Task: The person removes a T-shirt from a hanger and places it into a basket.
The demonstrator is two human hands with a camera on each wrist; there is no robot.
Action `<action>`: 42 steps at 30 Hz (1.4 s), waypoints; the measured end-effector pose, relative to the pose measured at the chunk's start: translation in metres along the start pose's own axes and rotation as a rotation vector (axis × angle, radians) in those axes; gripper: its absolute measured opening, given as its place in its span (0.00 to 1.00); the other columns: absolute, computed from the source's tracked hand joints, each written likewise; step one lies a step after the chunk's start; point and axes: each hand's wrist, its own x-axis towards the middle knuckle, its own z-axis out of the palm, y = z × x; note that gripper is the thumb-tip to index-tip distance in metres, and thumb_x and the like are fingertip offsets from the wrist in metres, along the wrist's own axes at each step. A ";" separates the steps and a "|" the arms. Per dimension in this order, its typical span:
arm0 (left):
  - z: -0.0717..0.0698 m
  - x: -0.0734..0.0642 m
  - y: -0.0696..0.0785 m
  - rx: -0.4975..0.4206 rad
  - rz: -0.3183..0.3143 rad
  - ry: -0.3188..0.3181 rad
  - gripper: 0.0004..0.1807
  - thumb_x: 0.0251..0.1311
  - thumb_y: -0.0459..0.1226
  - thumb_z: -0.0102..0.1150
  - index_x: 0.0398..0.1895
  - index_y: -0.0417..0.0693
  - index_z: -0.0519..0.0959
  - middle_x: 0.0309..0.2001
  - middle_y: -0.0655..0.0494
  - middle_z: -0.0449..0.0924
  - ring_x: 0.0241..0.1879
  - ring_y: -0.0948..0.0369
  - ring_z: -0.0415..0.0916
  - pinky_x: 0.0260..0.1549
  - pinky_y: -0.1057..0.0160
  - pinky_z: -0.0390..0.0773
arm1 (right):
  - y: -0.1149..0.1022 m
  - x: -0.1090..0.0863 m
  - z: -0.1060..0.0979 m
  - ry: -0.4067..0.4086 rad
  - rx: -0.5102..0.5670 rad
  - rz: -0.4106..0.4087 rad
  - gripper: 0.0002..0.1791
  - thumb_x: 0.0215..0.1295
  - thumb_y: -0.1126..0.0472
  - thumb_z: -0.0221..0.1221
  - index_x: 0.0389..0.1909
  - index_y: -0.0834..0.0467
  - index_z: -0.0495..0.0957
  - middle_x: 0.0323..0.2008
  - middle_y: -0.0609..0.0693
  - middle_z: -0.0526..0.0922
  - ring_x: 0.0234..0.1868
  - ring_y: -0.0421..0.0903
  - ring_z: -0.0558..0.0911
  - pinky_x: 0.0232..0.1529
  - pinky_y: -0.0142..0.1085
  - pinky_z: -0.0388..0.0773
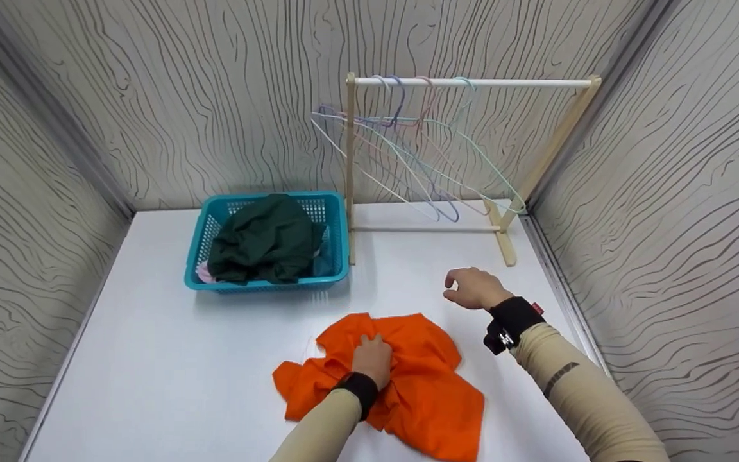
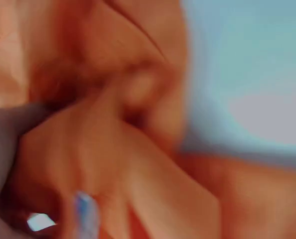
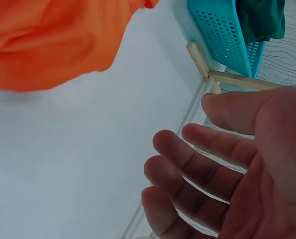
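A crumpled orange garment lies spread on the white table, its exact kind unclear from the folds. My left hand grips it near the middle, cloth bunched about the fingers; the left wrist view is blurred and filled by orange folds. Above the table, to the right of the garment, my right hand is held in the air with nothing in it. Its fingers are loosely bent and the thumb stands apart in the right wrist view.
A teal plastic basket at the back left holds a dark green cloth and a bit of pink fabric. Right of it stands a wooden rack with several pastel hangers on its white rod. Patterned walls enclose the table.
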 end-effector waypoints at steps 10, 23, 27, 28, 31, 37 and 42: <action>-0.065 0.011 -0.054 -0.403 0.018 -0.254 0.22 0.60 0.26 0.56 0.56 0.54 0.74 0.56 0.42 0.71 0.40 0.51 0.74 0.51 0.49 0.79 | 0.005 -0.003 0.010 -0.020 0.017 -0.026 0.13 0.63 0.55 0.57 0.41 0.58 0.82 0.47 0.62 0.84 0.45 0.60 0.81 0.45 0.54 0.77; -0.257 0.042 -0.126 -0.459 -0.055 -0.011 0.23 0.65 0.28 0.39 0.60 0.44 0.76 0.61 0.44 0.73 0.54 0.47 0.73 0.56 0.51 0.74 | 0.002 0.003 0.012 -0.031 0.030 -0.023 0.12 0.64 0.55 0.57 0.41 0.59 0.82 0.49 0.63 0.83 0.48 0.61 0.81 0.47 0.55 0.76; -0.310 0.050 -0.147 -0.399 -0.109 0.161 0.25 0.64 0.28 0.38 0.62 0.42 0.75 0.63 0.42 0.73 0.61 0.46 0.71 0.60 0.50 0.73 | -0.002 0.006 0.015 -0.029 0.037 -0.034 0.12 0.64 0.56 0.58 0.40 0.59 0.82 0.48 0.62 0.84 0.47 0.61 0.81 0.47 0.55 0.76; -0.319 0.055 -0.152 -0.380 -0.118 0.215 0.24 0.64 0.28 0.38 0.60 0.41 0.76 0.61 0.42 0.73 0.61 0.45 0.71 0.60 0.49 0.73 | -0.001 0.007 0.016 -0.028 0.037 -0.034 0.12 0.64 0.56 0.58 0.40 0.59 0.82 0.48 0.62 0.84 0.47 0.60 0.82 0.47 0.55 0.76; -0.335 0.071 -0.165 -0.363 -0.166 0.360 0.23 0.63 0.27 0.40 0.57 0.40 0.78 0.60 0.42 0.73 0.60 0.44 0.71 0.61 0.49 0.71 | -0.001 0.010 0.020 -0.033 0.039 -0.034 0.12 0.64 0.55 0.57 0.41 0.59 0.82 0.47 0.61 0.84 0.45 0.59 0.82 0.45 0.54 0.77; -0.306 0.102 -0.184 -0.405 -0.213 0.399 0.21 0.61 0.28 0.46 0.55 0.43 0.80 0.67 0.46 0.66 0.66 0.41 0.62 0.62 0.44 0.70 | -0.002 0.012 0.029 -0.047 0.060 -0.014 0.12 0.64 0.55 0.58 0.41 0.58 0.82 0.48 0.61 0.84 0.47 0.59 0.81 0.47 0.54 0.77; -0.241 0.113 -0.193 -0.326 -0.136 0.143 0.21 0.61 0.30 0.51 0.58 0.45 0.77 0.73 0.48 0.58 0.72 0.43 0.52 0.61 0.42 0.71 | -0.001 0.012 0.034 -0.046 0.075 -0.008 0.10 0.64 0.56 0.58 0.38 0.59 0.81 0.47 0.61 0.84 0.46 0.58 0.81 0.46 0.54 0.76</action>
